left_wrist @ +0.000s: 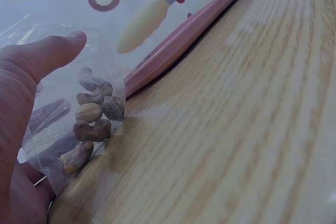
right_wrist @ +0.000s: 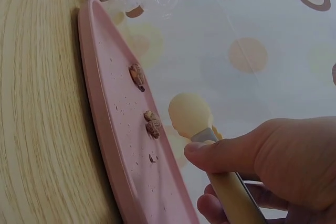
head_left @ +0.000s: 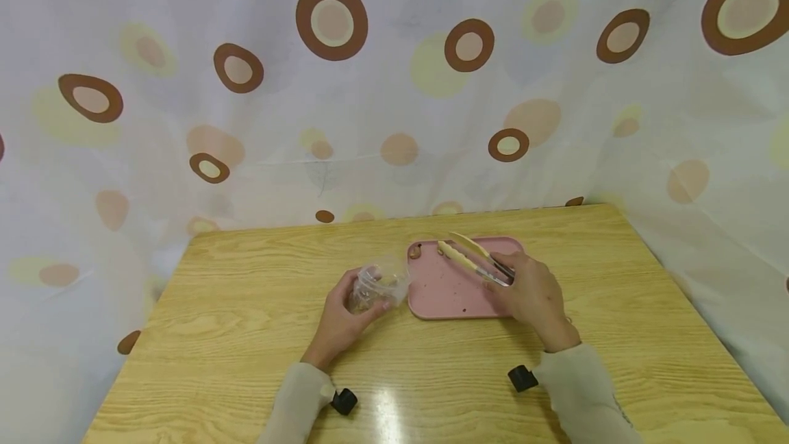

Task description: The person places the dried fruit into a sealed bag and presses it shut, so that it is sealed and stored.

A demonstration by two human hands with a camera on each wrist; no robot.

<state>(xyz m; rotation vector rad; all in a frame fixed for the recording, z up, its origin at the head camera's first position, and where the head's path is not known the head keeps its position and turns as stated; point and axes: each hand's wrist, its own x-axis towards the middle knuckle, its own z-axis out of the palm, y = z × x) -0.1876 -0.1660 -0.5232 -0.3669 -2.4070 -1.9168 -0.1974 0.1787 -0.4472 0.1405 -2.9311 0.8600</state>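
My left hand (head_left: 344,317) grips a clear plastic bag (head_left: 383,279) beside the tray, its top open. In the left wrist view several cashews with brown skins (left_wrist: 93,130) lie in a heap inside the bag, the thumb across its near side. My right hand (head_left: 537,297) holds a pair of tongs (head_left: 459,257) with cream tips, spread apart with nothing between them. The tips hang over the far part of a pink tray (head_left: 431,297). On the tray lie a brown nut (right_wrist: 137,76) and a second nut (right_wrist: 152,125), both near the far rim.
Small dark crumbs and a bit of skin (right_wrist: 153,158) are scattered on the tray. The tray sits on a wood-grain table (head_left: 246,334). A white curtain (head_left: 382,101) printed with brown and yellow circles hangs behind the table and along its sides.
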